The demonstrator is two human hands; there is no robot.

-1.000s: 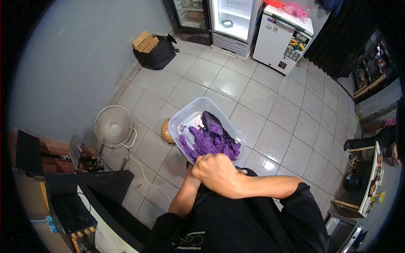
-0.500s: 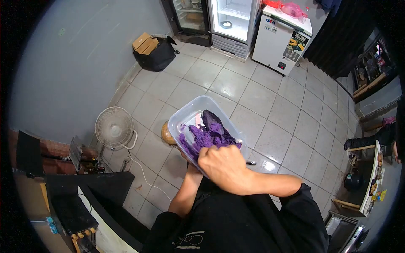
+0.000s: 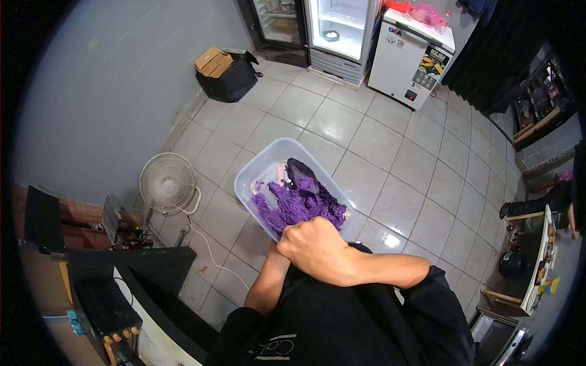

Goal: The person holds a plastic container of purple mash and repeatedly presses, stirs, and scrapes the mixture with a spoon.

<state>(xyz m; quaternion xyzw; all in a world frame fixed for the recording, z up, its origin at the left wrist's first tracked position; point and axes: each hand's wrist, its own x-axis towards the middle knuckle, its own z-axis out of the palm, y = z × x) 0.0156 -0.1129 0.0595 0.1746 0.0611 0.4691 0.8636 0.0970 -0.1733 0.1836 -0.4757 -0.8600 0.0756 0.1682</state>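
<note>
A clear plastic container (image 3: pixel 251 174) is held tilted in front of my body. Mashed purple food (image 3: pixel 296 204) lies in it, with a darker purple piece (image 3: pixel 300 171) near the far side and a small pink item (image 3: pixel 281 173) beside that. My left hand (image 3: pixel 276 251) is under the near side of the container, its fingers hidden. Over the container's near edge, my right hand (image 3: pixel 317 244) is closed in a fist, and what it may hold is hidden.
A fan (image 3: pixel 168 183) stands on the floor at the left. Behind are a black bag (image 3: pixel 231 84), a lit fridge (image 3: pixel 339 36) and a white chest freezer (image 3: pixel 403 67). A table (image 3: pixel 537 262) and part of another person (image 3: pixel 543 200) are at the right.
The container has shifted slightly left. My right hand has moved down and left, from over the purple food to the near edge. The round brown object under the container is now out of sight.
</note>
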